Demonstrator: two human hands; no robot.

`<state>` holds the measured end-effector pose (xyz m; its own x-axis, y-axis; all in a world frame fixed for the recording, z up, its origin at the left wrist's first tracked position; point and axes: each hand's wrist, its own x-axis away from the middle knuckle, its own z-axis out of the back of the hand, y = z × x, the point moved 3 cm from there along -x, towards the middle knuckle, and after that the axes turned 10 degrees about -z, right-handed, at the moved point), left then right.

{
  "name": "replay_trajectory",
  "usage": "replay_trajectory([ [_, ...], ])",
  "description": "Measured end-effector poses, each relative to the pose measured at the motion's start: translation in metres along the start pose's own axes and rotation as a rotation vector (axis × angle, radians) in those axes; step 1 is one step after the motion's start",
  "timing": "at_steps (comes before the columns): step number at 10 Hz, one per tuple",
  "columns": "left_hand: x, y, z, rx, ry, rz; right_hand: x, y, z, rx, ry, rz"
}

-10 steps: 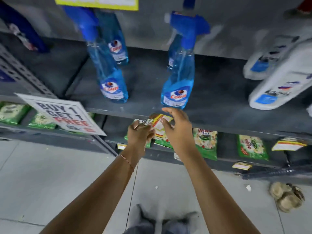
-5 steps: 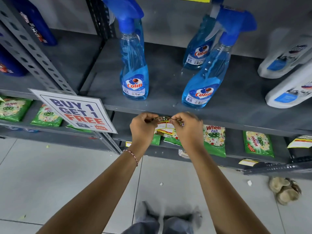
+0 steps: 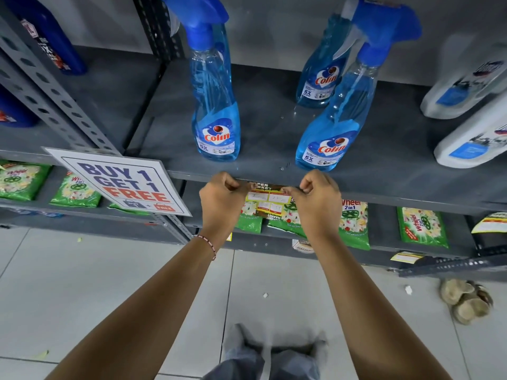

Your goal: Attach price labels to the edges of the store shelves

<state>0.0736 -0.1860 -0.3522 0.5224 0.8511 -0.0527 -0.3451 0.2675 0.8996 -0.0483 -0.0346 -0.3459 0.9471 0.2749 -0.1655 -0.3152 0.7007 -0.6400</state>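
Observation:
A yellow, red and dark price label (image 3: 267,197) hangs flat against the front edge of the grey shelf (image 3: 397,192) that carries the blue Colin spray bottles (image 3: 216,127). My left hand (image 3: 222,200) pinches the label's upper left corner. My right hand (image 3: 318,200) pinches its upper right corner. Both hands press the label's top against the shelf edge, with the label stretched between them. The lower part of the label hangs in front of green detergent packs.
A white "BUY 1 GET 1 FREE" sign (image 3: 123,185) sticks out at the left by the perforated upright. Green Wheel packs (image 3: 422,227) line the lower shelf, where other labels (image 3: 491,222) hang. White bottles (image 3: 472,138) lie at right. A pair of sandals (image 3: 463,300) lies on the tiled floor.
My hands brought the label up to the shelf edge and spread apart to its two top corners. The label went from crumpled between my fingers to flat and stretched. The view has moved closer.

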Motion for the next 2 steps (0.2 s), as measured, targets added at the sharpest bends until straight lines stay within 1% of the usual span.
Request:
replay_trajectory([
  [1, 0.002, 0.002, 0.012, -0.056, 0.017, -0.052, 0.005, 0.008, 0.014, -0.051, 0.040, -0.028],
  [2, 0.017, 0.022, 0.020, -0.039, -0.031, -0.167, 0.016, 0.013, 0.043, -0.170, 0.122, 0.008],
])
